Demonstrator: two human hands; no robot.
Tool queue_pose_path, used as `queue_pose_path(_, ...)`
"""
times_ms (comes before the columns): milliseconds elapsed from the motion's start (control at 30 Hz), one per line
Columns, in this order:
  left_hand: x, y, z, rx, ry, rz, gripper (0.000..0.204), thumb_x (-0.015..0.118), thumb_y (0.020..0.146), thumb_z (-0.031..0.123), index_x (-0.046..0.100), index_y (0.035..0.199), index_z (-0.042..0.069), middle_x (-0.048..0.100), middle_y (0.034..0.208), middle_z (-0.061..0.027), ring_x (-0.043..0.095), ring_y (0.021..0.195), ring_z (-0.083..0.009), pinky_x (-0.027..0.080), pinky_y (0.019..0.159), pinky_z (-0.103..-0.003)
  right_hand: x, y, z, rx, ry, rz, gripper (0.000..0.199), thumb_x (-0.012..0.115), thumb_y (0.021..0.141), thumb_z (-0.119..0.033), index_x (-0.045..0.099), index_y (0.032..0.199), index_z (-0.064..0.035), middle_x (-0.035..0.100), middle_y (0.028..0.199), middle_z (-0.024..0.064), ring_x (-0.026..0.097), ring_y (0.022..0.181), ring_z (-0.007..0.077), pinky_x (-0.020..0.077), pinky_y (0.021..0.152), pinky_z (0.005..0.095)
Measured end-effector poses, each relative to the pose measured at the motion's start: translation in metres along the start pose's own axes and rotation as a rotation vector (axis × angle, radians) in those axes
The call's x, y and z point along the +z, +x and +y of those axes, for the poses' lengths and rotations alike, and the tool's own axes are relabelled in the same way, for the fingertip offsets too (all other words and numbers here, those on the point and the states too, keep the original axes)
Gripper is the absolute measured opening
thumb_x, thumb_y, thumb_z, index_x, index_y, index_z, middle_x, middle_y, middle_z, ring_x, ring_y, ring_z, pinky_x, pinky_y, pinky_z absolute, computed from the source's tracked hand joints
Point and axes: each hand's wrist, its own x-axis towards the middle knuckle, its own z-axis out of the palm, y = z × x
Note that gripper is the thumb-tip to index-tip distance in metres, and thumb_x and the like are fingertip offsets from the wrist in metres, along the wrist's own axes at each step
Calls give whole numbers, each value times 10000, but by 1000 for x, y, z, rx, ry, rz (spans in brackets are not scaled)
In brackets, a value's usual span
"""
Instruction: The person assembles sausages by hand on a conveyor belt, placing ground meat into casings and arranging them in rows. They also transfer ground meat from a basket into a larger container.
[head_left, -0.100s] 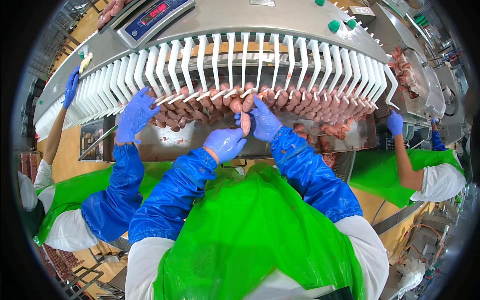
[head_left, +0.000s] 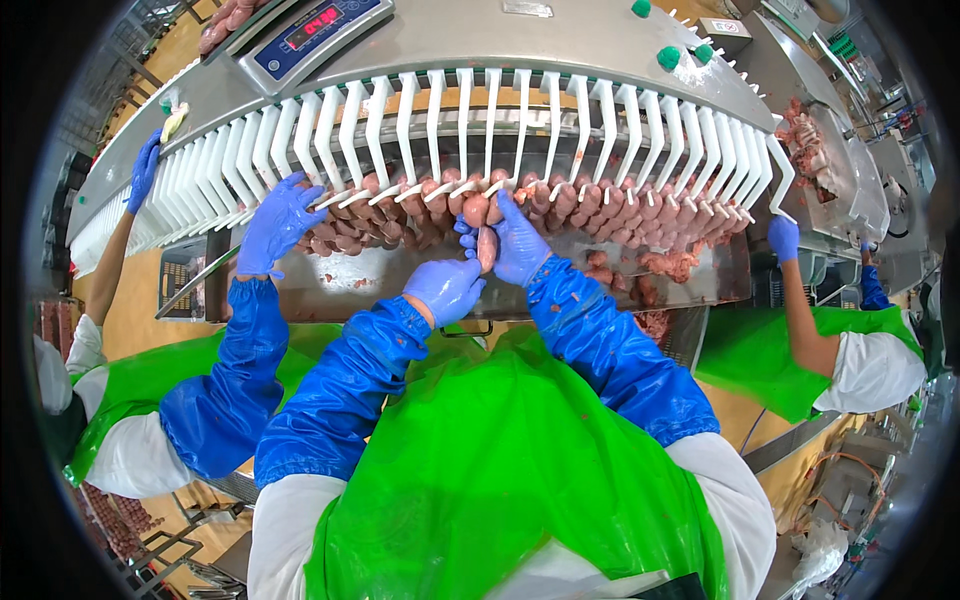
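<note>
The person's right hand (head_left: 520, 243) is pinching a sausage (head_left: 487, 247) upright below the white fingers (head_left: 470, 120) of the rack – barely shifted since a moment ago – while the left hand (head_left: 443, 289), curled loosely (holding nothing), is waiting just beneath.

A scale's blue panel (head_left: 318, 32) with its dark red-lit screen (head_left: 313, 27) sits top left.

White dividers (head_left: 462, 120) block above; co-worker's glove (head_left: 277, 222) crowds left.
</note>
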Motion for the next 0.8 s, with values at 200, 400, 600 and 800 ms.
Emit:
queue_pose_path(200, -1, -10, -29, -58, -156, 26, 261, 538, 942, 320, 615, 1030, 88, 678, 865, -196, 651, 801, -409, 513, 711, -513, -12, -11, -1, 1, 112, -375, 382, 611, 937, -436, 611, 1028, -65, 635, 1010, 131, 595, 1094, 289, 452, 1018, 396)
queue_pose_path(400, -24, -12, -14, 37, -356, -45, 296, 530, 956, 335, 638, 956, 59, 674, 904, -211, 641, 838, -423, 509, 750, -507, -18, 5, -22, -270, -1196, -134, 185, 522, 1003, -195, 565, 1102, -45, 600, 1096, 64, 587, 1084, 179, 453, 998, 321)
queue_pose_path(600, 13, 14, -1, -17, -182, 60, 305, 517, 964, 329, 618, 1110, 80, 670, 969, -220, 629, 897, -438, 501, 796, -525, -33, -15, -15, -19, 355, -603, 386, 484, 884, -290, 532, 1119, 13, 564, 1032, 146, 566, 967, 284, 427, 959, 461)
queue_pose_path(800, 45, 43, -25, -66, -691, 192, 533, 552, 960, 263, 448, 1383, -43, 518, 1358, -267, 494, 1275, -394, 384, 1078, -386, -63, -42, -35, -90, -155, -173, 451, 570, 869, -362, 576, 1110, 19, 620, 974, 135, 588, 929, 275, 457, 904, 432)
